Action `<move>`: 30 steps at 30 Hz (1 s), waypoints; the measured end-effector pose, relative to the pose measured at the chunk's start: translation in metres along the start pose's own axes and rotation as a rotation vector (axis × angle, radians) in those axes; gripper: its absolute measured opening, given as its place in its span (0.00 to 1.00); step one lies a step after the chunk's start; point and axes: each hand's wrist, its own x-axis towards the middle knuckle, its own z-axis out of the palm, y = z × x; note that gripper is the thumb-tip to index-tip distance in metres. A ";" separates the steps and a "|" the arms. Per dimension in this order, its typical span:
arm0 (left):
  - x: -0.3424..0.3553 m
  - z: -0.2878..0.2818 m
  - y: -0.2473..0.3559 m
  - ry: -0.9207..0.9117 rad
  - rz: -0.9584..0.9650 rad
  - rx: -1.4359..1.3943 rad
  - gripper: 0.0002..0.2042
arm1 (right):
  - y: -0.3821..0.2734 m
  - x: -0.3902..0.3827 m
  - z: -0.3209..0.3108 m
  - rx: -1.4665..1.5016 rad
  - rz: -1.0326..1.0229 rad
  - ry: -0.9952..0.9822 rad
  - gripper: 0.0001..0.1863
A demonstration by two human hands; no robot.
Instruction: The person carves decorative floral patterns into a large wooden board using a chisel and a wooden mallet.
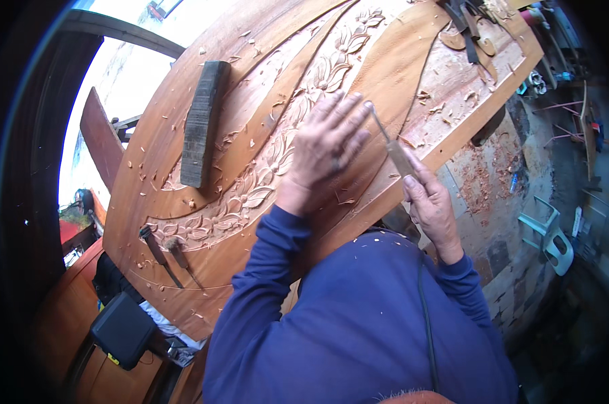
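Observation:
My left hand [329,140] lies flat, fingers stretched, over a large carved wooden panel [395,74]. Beneath and beside it runs a carved band of leaves and flowers [267,168]. My right hand [433,205] is closed around the wooden handle of a carving chisel [400,159]. The chisel's thin metal shank points up and left, its tip close to my left fingertips. Whether the tip touches the wood I cannot tell. Farther left on the panel rests a long dark block [205,124]. Two more carving tools [157,252] lie near the panel's lower left edge.
Several dark-bladed tools [467,30] are heaped at the panel's far right corner. Wood shavings [483,176] scatter over the panel and the tiled floor. A pale green plastic stool [553,239] lies on the floor at right. At lower left is a black case [122,330].

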 end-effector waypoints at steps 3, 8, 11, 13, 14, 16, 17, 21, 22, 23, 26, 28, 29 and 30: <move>0.003 -0.018 -0.032 -0.096 -0.113 0.279 0.17 | 0.005 -0.017 -0.010 0.256 0.067 0.096 0.28; -0.014 -0.013 -0.030 0.323 -0.342 0.501 0.14 | 0.010 -0.003 -0.013 0.367 0.063 0.137 0.25; 0.017 0.019 0.031 0.308 -0.080 -0.057 0.12 | 0.000 0.033 -0.026 0.351 0.051 -0.014 0.24; 0.046 0.045 0.054 0.189 0.014 -0.174 0.10 | 0.000 0.058 -0.040 0.293 0.083 -0.079 0.24; 0.059 0.061 0.052 0.152 0.044 -0.240 0.10 | 0.000 0.071 -0.048 0.240 0.101 -0.134 0.24; 0.078 0.082 0.042 0.111 -0.050 -0.218 0.13 | -0.003 0.094 -0.059 0.264 0.127 -0.181 0.24; 0.086 0.090 0.035 0.158 -0.085 -0.241 0.18 | -0.010 0.103 -0.063 0.238 0.134 -0.217 0.24; 0.102 0.103 0.026 0.183 -0.240 -0.334 0.23 | -0.038 0.130 -0.081 0.161 0.239 -0.285 0.26; 0.105 0.105 0.026 0.182 -0.259 -0.327 0.23 | -0.045 0.135 -0.086 0.144 0.267 -0.306 0.26; 0.106 0.107 0.027 0.214 -0.275 -0.319 0.22 | -0.050 0.139 -0.091 0.118 0.262 -0.343 0.28; 0.111 0.113 0.026 0.273 -0.324 -0.322 0.21 | -0.067 0.151 -0.099 0.150 0.375 -0.376 0.27; 0.113 0.111 0.026 0.257 -0.354 -0.334 0.22 | -0.072 0.153 -0.097 0.148 0.394 -0.391 0.27; 0.111 0.111 0.025 0.258 -0.362 -0.333 0.22 | -0.072 0.150 -0.093 0.115 0.367 -0.396 0.27; 0.107 0.111 0.023 0.273 -0.362 -0.372 0.21 | -0.072 0.146 -0.090 0.083 0.339 -0.398 0.27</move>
